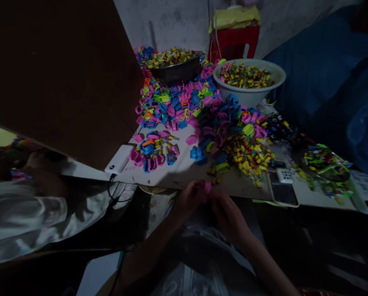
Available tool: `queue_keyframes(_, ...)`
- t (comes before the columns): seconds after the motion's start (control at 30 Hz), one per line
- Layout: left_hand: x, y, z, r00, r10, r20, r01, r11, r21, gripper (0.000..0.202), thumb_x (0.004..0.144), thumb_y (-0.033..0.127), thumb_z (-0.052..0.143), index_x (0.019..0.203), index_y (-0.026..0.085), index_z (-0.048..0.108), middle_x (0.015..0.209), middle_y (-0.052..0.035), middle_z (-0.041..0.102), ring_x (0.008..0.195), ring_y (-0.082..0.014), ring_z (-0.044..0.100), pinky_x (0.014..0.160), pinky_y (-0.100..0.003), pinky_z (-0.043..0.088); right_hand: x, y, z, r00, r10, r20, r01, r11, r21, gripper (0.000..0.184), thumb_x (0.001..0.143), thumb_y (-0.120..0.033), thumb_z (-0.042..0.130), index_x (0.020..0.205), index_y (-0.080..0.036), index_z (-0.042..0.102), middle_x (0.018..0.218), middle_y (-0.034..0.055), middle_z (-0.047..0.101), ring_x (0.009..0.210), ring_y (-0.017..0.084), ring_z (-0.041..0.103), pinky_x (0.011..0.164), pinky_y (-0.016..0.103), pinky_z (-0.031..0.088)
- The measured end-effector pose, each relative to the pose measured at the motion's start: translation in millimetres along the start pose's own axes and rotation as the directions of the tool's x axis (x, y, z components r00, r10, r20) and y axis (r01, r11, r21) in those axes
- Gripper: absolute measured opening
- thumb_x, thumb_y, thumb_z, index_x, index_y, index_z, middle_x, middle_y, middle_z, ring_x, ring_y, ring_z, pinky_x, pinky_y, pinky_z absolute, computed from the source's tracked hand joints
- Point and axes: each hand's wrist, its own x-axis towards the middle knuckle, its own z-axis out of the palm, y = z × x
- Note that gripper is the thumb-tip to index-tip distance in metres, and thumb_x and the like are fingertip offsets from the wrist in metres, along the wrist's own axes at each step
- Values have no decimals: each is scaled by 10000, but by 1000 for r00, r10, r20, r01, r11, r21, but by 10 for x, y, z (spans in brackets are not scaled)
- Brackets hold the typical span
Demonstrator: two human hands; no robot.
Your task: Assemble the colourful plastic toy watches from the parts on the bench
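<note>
My left hand point(192, 195) is closed around a pink plastic toy watch point(207, 187), held just off the table's front edge above my lap. Close beside it on the right, my right hand point(223, 207) has its fingers curled in. Shadow and blur hide whatever is between them. Straight ahead lies a big heap of pink, blue, green and orange toy watches point(177, 102). A smaller group of toy watches point(153, 152) sits nearer, to the left. Right of my hands spreads a pile of small yellow-and-red wrapped candies point(251, 156).
A metal bowl point(174, 73) and a white basin point(248, 92) hold more candies. A large brown board point(63, 78) stands on the left, by a white power bank point(119, 159). Phone point(282, 190) and clear bag point(325, 164) lie right. Another person's arm point(42, 176) works behind the board.
</note>
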Motion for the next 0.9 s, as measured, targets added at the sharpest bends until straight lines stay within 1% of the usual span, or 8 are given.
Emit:
queue_keyframes(0.07,-20,73,11,999,43,-25,-46,993,-110,447,718,444,737,1002,181,513,887,-23,670,772,-137,628,701,-231,477,-31,-55,-86,997,49,-52,-51,998,-25,275,972,-217,359,1191,-254,522,1087,50,636,1015,157,594,864,251,466)
queue_keyframes(0.17,-87,230,-4,997,75,25,-68,978,-196,569,667,357,795,1112,207,474,1078,-67,672,951,-165,644,834,-253,477,-50,-138,-202,990,76,-119,-88,992,-93,297,963,-240,376,1229,-249,508,1087,52,649,998,168,622,827,256,489)
queue_keyframes(0.27,-184,378,-12,988,93,119,-86,994,-68,478,712,306,758,1133,197,561,1183,-91,653,1084,-204,614,914,-269,461,-42,-210,-258,980,85,-181,-113,982,-152,253,939,-248,435,1181,-236,506,961,33,687,820,163,664,672,230,502)
queue_keyframes(0.33,-239,436,-4,986,111,128,-119,992,51,434,732,275,731,1141,206,604,1195,-82,654,1100,-216,611,927,-279,465,-29,-249,-263,974,90,-209,-125,979,-159,215,929,-236,456,1138,-241,506,893,14,695,740,153,667,601,212,488)
queue_keyframes(0.47,-293,476,1,983,141,115,-167,950,262,417,744,284,705,1152,228,638,1152,-72,678,1065,-225,635,921,-302,485,-17,-302,-258,972,35,-231,-69,988,-138,167,924,-221,479,1079,-263,526,914,2,685,781,137,662,660,205,496)
queue_keyframes(0.67,-322,509,-28,978,172,116,-204,900,386,433,680,277,721,1108,224,687,1094,-57,700,1027,-227,647,906,-293,501,-14,-351,-289,980,-56,-190,26,987,-158,157,928,-174,444,1049,-243,518,937,27,666,838,144,641,701,226,495)
queue_keyframes(0.8,-328,474,-17,992,122,42,-129,917,377,446,680,343,730,1106,214,694,1093,-64,707,1004,-237,654,849,-286,518,20,-380,-294,985,-128,-113,85,941,-326,143,933,-161,417,1025,-217,510,888,46,651,793,166,614,695,269,478)
queue_keyframes(0.9,-304,396,-19,999,45,-3,-42,947,319,473,661,393,750,1091,198,703,1024,-64,728,930,-241,670,779,-279,525,25,-375,-307,994,-109,-2,96,879,-466,156,927,-194,432,1058,-197,517,910,75,653,797,200,606,704,311,456)
